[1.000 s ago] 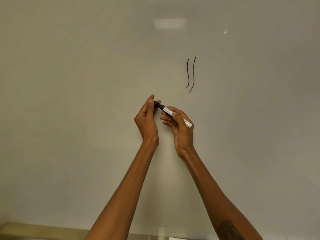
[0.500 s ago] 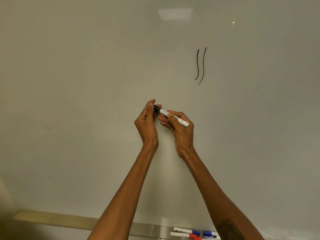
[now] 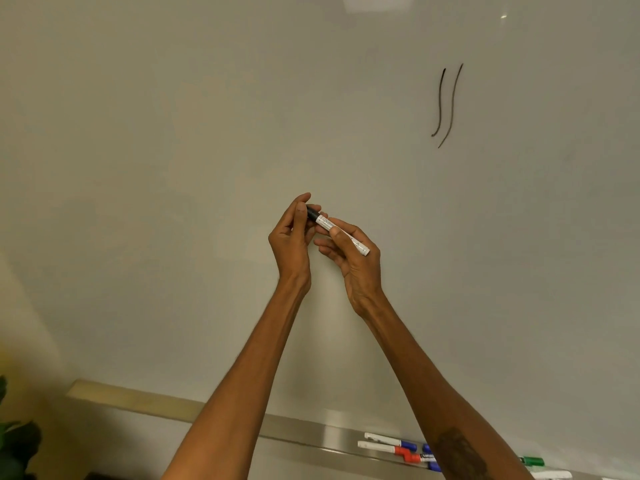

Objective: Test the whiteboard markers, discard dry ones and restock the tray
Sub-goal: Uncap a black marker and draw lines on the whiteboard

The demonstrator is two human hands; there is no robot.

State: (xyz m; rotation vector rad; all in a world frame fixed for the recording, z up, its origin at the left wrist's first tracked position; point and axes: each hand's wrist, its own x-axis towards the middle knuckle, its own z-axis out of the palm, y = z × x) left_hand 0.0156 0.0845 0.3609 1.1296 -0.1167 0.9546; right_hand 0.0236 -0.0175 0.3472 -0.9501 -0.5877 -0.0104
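Both arms are raised in front of the glossy white whiteboard (image 3: 173, 168), with the hands meeting well above the long brushed-metal tray (image 3: 311, 431) at its foot. The right hand (image 3: 356, 258) pinches the white-barrelled, black-capped whiteboard marker (image 3: 341, 233) between thumb and forefinger at mid-barrel, the other fingers loosely curled beneath. The barrel slopes up to the left, away from the tray. The left hand (image 3: 291, 240) stands palm towards the right hand, wrist straight, fingers curled round the black cap end; whether the cap is fully seated cannot be told. Compared with half a second ago, both grips and the marker's slope are unchanged. The view has dropped and swung left, so more of the tray shows and the two thin black wavy test strokes (image 3: 446, 105) sit further right in the picture, high above the tray's right part. Lying flat in the tray, towards its right end, are a white marker with a blue cap (image 3: 388, 441), a white marker with a red cap (image 3: 391, 449) just in front of it, and a green-capped marker (image 3: 531, 460) further right. The right forearm crosses in front of this group and hides part of it. A pale wooden ledge (image 3: 131, 398) continues left from the tray, with dark green plant leaves (image 3: 17, 441) beyond its left end.
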